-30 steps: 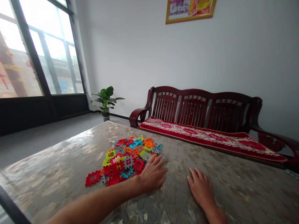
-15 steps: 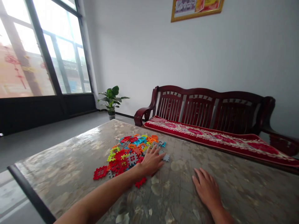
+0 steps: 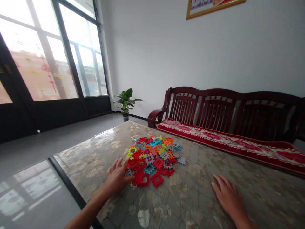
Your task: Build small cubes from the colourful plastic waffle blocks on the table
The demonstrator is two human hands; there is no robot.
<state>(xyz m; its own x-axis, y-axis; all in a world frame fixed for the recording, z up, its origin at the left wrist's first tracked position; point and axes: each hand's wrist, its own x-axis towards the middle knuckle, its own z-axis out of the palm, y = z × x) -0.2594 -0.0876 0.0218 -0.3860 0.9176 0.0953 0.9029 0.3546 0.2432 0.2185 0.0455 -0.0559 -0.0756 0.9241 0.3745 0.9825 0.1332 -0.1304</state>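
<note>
Left hand [image 3: 116,175] is nearer, fingers spread wide at the left edge of the pile of pieces [image 3: 156,162]; right hand [image 3: 229,195], fingers loose, rests well to the pile's right.

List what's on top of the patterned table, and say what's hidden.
On the table lies a pile of colourful notched pieces, left hand at its edge, right hand apart. Overlapping pieces hide parts of lower ones and the surface beneath.
</note>
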